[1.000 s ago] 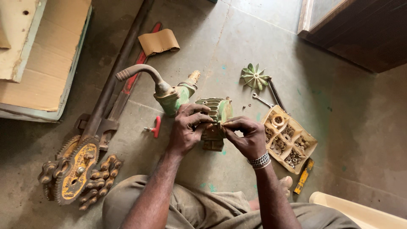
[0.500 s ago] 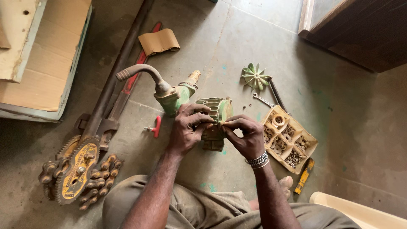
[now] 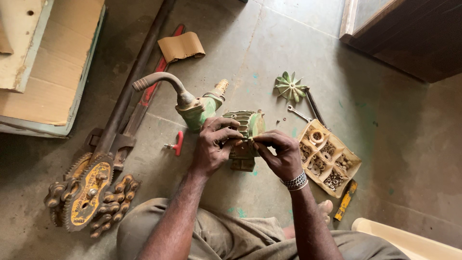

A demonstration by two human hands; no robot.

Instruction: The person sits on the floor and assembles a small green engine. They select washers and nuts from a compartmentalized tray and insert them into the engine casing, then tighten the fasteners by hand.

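Upper left of the frame: a flat cardboard sheet [image 3: 45, 82] lying on the concrete floor [image 3: 269, 53]. Lower left: a chain pipe vise [image 3: 89, 192], yellow plate and rusty links, its long dark handle running diagonally up toward top centre, with a red-handled wrench [image 3: 154, 79] alongside it. Upper centre-left: a curled scrap of brown card [image 3: 181, 46]. Just left of centre: a small red T-handled key [image 3: 176, 143], near but apart from the left wrist. Centre: a green pump body [image 3: 195, 108] with a curved grey pipe arching to the left; touching or just beside it, the green ribbed motor casing [image 3: 248, 126], its long axis running roughly up and down the frame. Left hand [image 3: 211, 147]: fingers curled and pressed on the casing's left flank. Right hand [image 3: 279, 154]: thumb and forefinger pinched together at the casing's right edge, on something too small to tell; both hands equally close, one each side. Upper right of centre: a green fan wheel [image 3: 290, 86], a spanner [image 3: 299, 113] below it. Right: a divided cardboard tray [image 3: 353, 159] of washers and nuts, near the right hand. Lower right: a yellow-handled tool [image 3: 344, 201]. Open floor lies above the casing and at far right.
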